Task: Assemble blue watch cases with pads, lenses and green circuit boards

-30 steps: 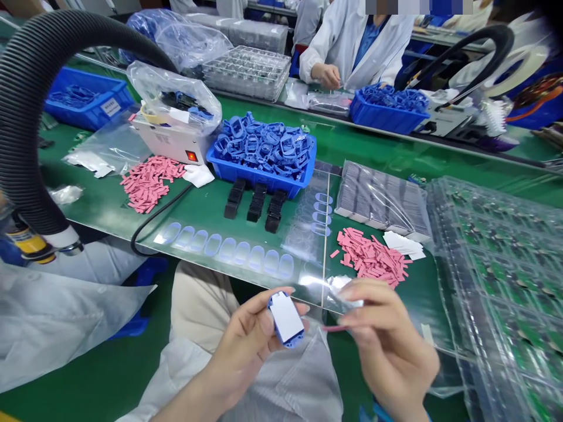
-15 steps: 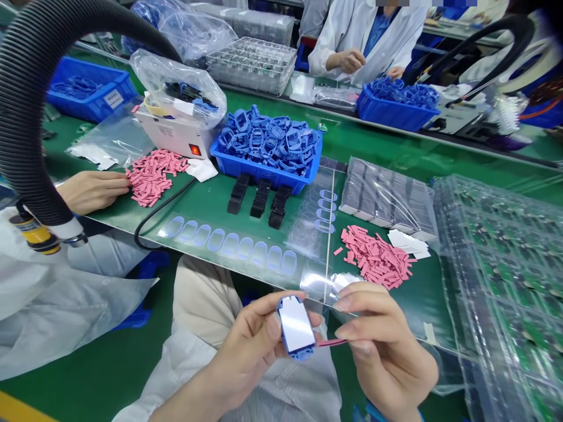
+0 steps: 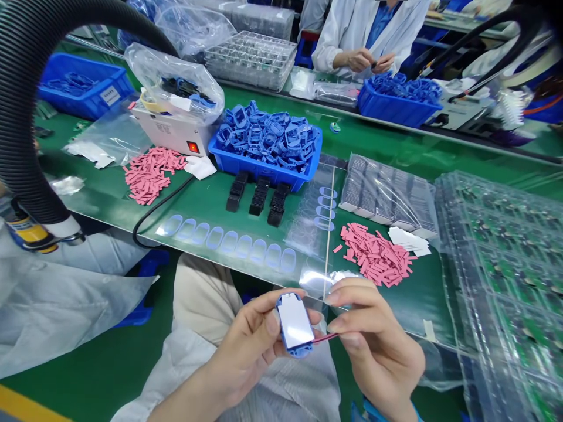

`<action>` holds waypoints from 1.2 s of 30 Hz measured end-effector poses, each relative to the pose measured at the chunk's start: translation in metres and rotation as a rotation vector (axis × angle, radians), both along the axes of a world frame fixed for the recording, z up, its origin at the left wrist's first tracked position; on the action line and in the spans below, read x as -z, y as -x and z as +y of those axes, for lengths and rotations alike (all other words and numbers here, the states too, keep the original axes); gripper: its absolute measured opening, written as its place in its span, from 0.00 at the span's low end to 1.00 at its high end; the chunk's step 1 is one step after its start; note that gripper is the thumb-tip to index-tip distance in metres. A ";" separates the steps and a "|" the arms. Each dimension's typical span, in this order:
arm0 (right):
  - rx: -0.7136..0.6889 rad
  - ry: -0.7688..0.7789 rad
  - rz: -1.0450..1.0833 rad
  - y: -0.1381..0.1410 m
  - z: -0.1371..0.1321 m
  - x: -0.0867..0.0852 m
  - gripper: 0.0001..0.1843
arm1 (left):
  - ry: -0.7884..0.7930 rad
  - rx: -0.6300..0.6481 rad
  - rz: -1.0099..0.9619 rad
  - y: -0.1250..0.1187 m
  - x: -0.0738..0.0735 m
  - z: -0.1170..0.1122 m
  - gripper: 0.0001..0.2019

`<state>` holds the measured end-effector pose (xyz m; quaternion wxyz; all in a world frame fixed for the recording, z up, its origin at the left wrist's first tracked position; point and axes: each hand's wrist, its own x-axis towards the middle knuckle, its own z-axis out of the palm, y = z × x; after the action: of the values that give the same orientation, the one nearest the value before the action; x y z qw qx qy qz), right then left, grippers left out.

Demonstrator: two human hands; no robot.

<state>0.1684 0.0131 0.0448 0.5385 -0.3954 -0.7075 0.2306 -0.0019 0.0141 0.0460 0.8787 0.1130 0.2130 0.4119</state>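
My left hand (image 3: 250,343) is closed around a small oval blue plastic housing (image 3: 301,353), tilted upright in front of my lap. A glossy white rectangular panel (image 3: 295,321) is set in the face of the housing. Between thumb and fingertips, my right hand (image 3: 380,343) pinches a thin pink strip (image 3: 324,338), seen nearly edge-on. Its far end meets the lower right side of the housing; whether it goes inside I cannot tell. Beyond my right hand lies a pile of similar pink strips (image 3: 378,255).
A blue bin (image 3: 268,171) of blue frames stands mid-table, with black stacked pieces (image 3: 258,196) before it. Clear oval films (image 3: 215,237) line the front edge. Bagged grey pieces (image 3: 387,193) and clear trays (image 3: 505,264) lie right. A black hose (image 3: 20,117) arches left. A co-worker (image 3: 369,35) sits opposite.
My right hand has shifted slightly left, bringing the pink strip against the housing. The neighbour's hand at the left pink pile has withdrawn. Across the table, the co-worker's hands have come together.
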 end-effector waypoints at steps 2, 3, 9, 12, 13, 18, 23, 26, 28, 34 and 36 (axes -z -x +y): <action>0.001 -0.008 -0.015 -0.001 0.000 0.000 0.07 | 0.008 -0.002 0.007 0.000 0.000 0.001 0.14; 0.003 -0.025 -0.033 -0.001 0.000 0.001 0.07 | 0.012 0.001 0.008 0.000 0.000 0.001 0.14; 0.152 -0.299 -0.324 0.002 -0.004 -0.001 0.08 | 0.027 -0.002 0.028 -0.001 -0.003 0.000 0.14; 0.261 -0.411 -0.473 0.004 -0.009 -0.003 0.08 | 0.020 -0.005 0.044 -0.001 -0.003 -0.001 0.14; 0.278 -0.433 -0.510 0.004 -0.012 -0.004 0.09 | 0.020 -0.011 0.053 0.000 -0.004 -0.002 0.14; 0.282 -0.430 -0.645 0.001 -0.020 -0.008 0.13 | 0.006 -0.032 0.104 -0.001 -0.005 -0.002 0.15; 0.323 -0.432 -0.622 0.004 -0.021 -0.001 0.10 | -0.005 -0.077 0.130 -0.003 -0.006 0.000 0.14; 0.312 -0.231 -0.421 0.015 -0.023 0.008 0.16 | -0.045 -0.129 0.167 -0.004 -0.004 0.000 0.14; 0.298 -0.110 -0.223 0.024 -0.024 0.013 0.21 | -0.084 -0.175 0.200 -0.006 -0.002 -0.001 0.14; 0.290 -0.001 0.054 0.039 -0.023 0.015 0.21 | -0.180 -0.274 0.251 -0.008 0.004 -0.007 0.13; 0.271 -0.017 0.059 0.039 -0.020 0.015 0.20 | -0.183 -0.292 0.258 -0.009 0.005 -0.009 0.13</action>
<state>0.1293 -0.0074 0.0303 0.5885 -0.4761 -0.6333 0.1613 0.0072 0.0049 0.0411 0.7612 0.2122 0.2993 0.5348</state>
